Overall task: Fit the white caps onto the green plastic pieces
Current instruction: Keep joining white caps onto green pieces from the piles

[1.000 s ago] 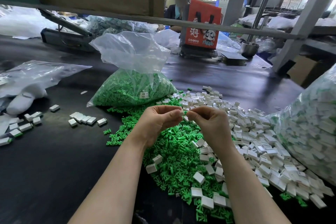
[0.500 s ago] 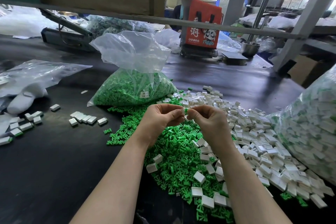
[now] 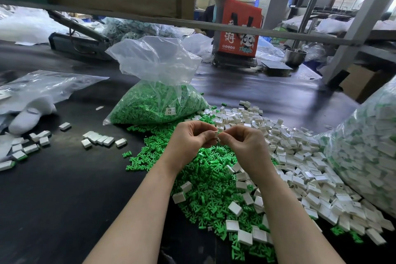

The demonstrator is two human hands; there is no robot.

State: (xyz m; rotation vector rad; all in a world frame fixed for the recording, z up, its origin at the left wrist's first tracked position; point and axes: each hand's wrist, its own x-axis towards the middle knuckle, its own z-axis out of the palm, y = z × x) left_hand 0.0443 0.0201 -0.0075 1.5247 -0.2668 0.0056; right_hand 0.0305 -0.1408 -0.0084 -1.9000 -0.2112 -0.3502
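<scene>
Both hands meet above the green pieces mid-table: left hand pinches a white cap, right hand pinches something hidden. Misaligned, the cap could jam or slip into the pile.
</scene>
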